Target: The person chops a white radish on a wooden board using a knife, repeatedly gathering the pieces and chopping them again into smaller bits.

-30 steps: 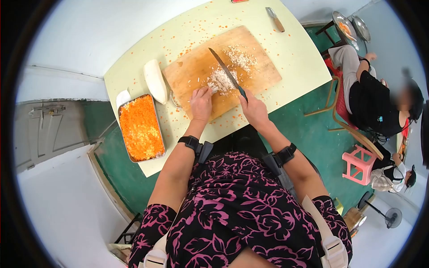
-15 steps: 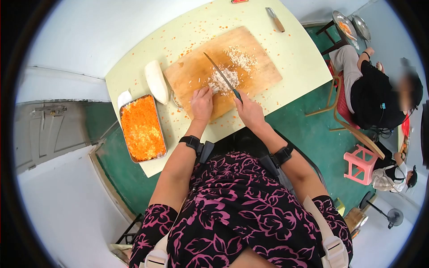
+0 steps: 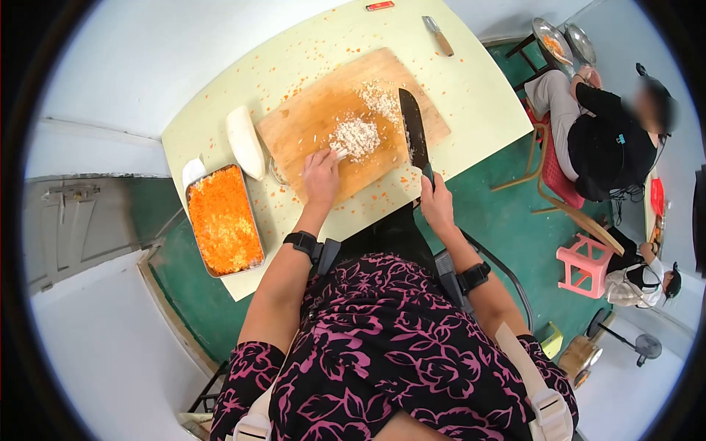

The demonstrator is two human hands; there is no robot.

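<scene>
1 knife [image 3: 415, 131] sits in the right grip [image 3: 438, 205]

Single head camera, worn by the person. Looks forward and steeply down, wide fisheye: dark curved rim at 3 and 9 o'clock, desk [image 3: 478, 110] edges bowed. Nearest the lens, wearer's flowered top [image 3: 419, 345], filling 6 o'clock. Middle range: left hand [image 3: 322, 178] just off centre towards 11, right hand [image 3: 437, 206] towards 3, cutting board [image 3: 290, 136] at 12, seen from above. Farther off and smaller: door [image 3: 70, 228] at 9, seated person [image 3: 614, 143] between 2 and 3, tipped sideways in frame, fan [image 3: 648, 347] at 4.
</scene>
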